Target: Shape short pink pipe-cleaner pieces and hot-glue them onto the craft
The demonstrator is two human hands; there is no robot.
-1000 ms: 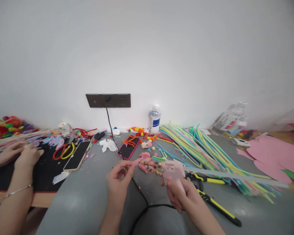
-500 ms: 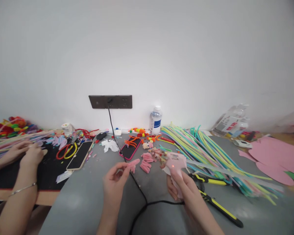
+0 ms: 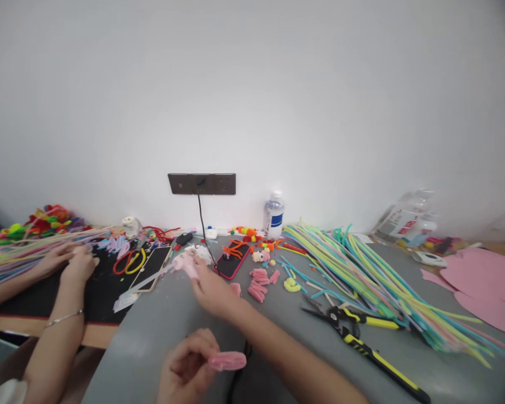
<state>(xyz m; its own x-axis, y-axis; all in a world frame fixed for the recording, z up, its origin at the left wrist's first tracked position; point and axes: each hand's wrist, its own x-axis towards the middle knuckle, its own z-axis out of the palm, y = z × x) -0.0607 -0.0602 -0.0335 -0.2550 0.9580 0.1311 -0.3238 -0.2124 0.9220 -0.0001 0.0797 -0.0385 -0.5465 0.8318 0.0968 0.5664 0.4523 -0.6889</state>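
Low in the view, my left hand (image 3: 191,365) pinches a folded pink fuzzy piece (image 3: 228,361) between thumb and fingers. My right hand (image 3: 212,289) reaches across to the left, with its fingers round the pink glue gun (image 3: 186,264). The gun lies over or just before some crumpled white paper (image 3: 204,252), beside the phone in a pink case (image 3: 232,261). Right of my right hand, several folded pink pieces (image 3: 257,289) rest on the grey table (image 3: 151,336). A small pink figure (image 3: 260,256) sits behind them.
Yellow-black pliers (image 3: 362,336) lie open at the right, below long pastel pipe cleaners (image 3: 374,275). A bottle (image 3: 274,216) stands by the wall. A black cable hangs from the socket panel (image 3: 202,183). At the left, another person's hands (image 3: 73,264) work near red-yellow scissors (image 3: 129,262).
My right hand has carried the glue gun from the centre right to the left, near the white paper. My left hand has come lower and closer, still with a pink piece.
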